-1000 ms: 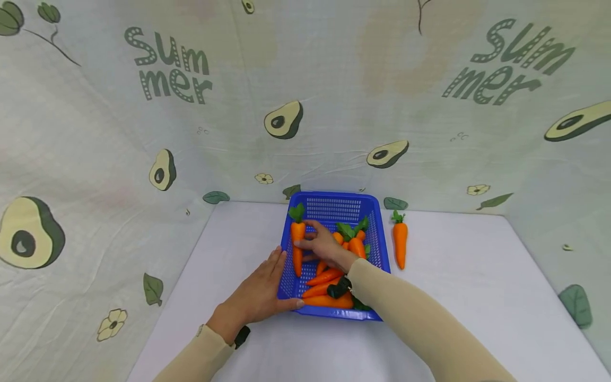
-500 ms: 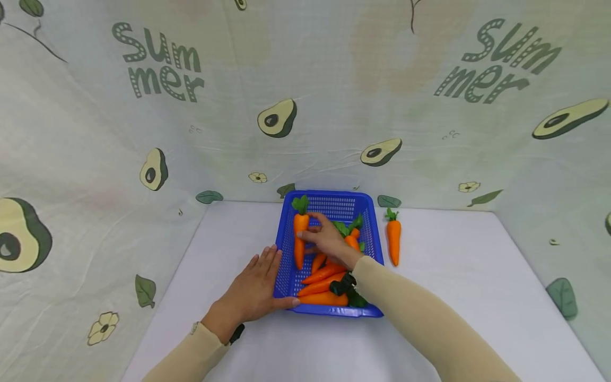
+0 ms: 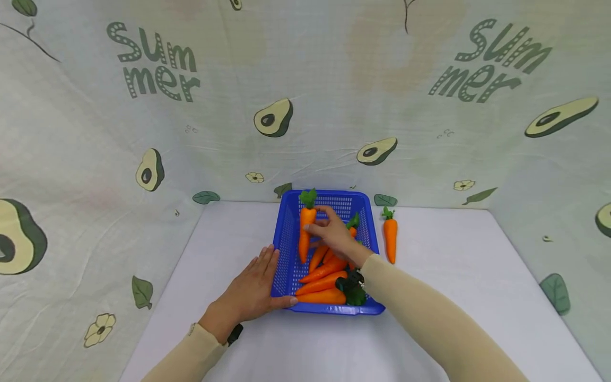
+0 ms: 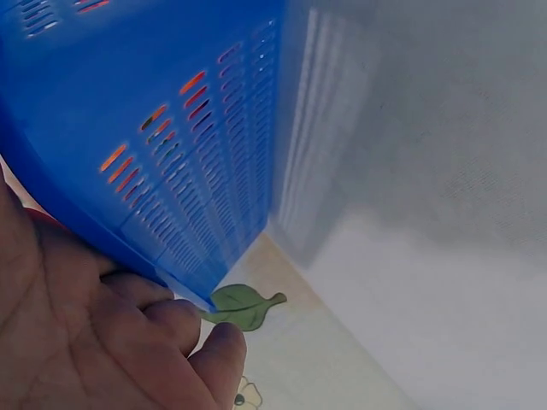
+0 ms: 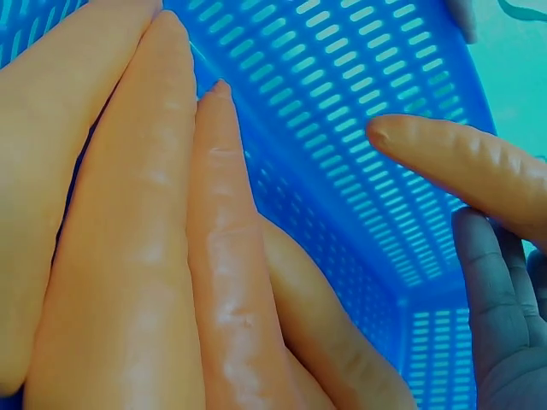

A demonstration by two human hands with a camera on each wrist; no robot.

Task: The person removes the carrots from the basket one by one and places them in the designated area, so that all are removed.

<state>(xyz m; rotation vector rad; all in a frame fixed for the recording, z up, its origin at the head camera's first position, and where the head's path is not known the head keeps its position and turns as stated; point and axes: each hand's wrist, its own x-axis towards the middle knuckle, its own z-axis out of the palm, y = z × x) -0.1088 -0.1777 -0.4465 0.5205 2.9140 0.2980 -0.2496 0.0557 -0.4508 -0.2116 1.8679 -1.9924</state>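
My right hand (image 3: 335,231) holds an orange carrot (image 3: 306,233) with a leafy green top between thumb and fingers, over the left part of the blue basket (image 3: 329,312). In the right wrist view the carrot (image 5: 466,162) points its tip over the other carrots (image 5: 120,222), with the fingers of my right hand (image 5: 504,316) at its underside. My left hand (image 3: 253,286) rests with straight fingers along the basket's left side, thumb at the front left corner. The left wrist view shows that hand (image 4: 102,333) against the slotted blue wall (image 4: 171,171). Several carrots (image 3: 322,284) lie in the basket.
A single carrot (image 3: 390,240) lies on the white table (image 3: 444,286), right of the basket. Behind the table hangs a pale cloth (image 3: 324,69) printed with avocados, leaves and lettering; it also rises along the left and right sides.
My right hand has moved the carrot up from beside the basket's left wall, toward the back and slightly right. My left hand stays at the basket's side. The head view has shifted a little.
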